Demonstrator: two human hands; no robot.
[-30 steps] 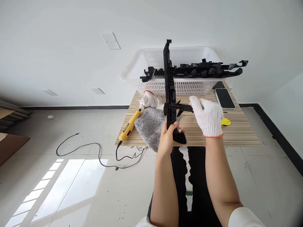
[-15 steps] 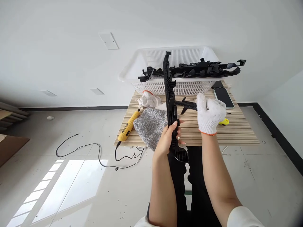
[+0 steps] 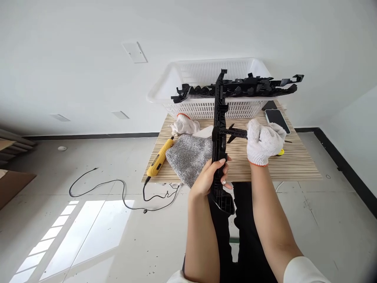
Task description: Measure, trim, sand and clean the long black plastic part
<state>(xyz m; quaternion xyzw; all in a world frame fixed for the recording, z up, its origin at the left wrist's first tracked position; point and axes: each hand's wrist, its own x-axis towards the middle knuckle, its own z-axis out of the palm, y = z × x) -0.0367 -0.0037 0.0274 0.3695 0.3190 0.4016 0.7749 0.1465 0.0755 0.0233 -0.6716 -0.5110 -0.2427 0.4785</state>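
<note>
Head view: black strip (image 3: 220,118) with caliper (image 3: 239,133), in front of basket (image 3: 191,109)
Left hand (image 3: 209,175) wrapped around strip; gloved right hand (image 3: 264,143) closed on caliper, seemingly mid-use; further strips (image 3: 255,86) lie across basket.

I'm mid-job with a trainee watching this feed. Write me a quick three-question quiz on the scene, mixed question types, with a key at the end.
1. Multiple choice: what is the left hand gripping?
(a) the phone
(b) a long black part
(c) a power cord

2. True or false: both hands are bare.

3. Fill in the gap: in the picture, the yellow tool lies just left of the grey ____.

Key:
1. b
2. False: the right hand wears a white glove and holds a black caliper-like tool.
3. cloth
</note>
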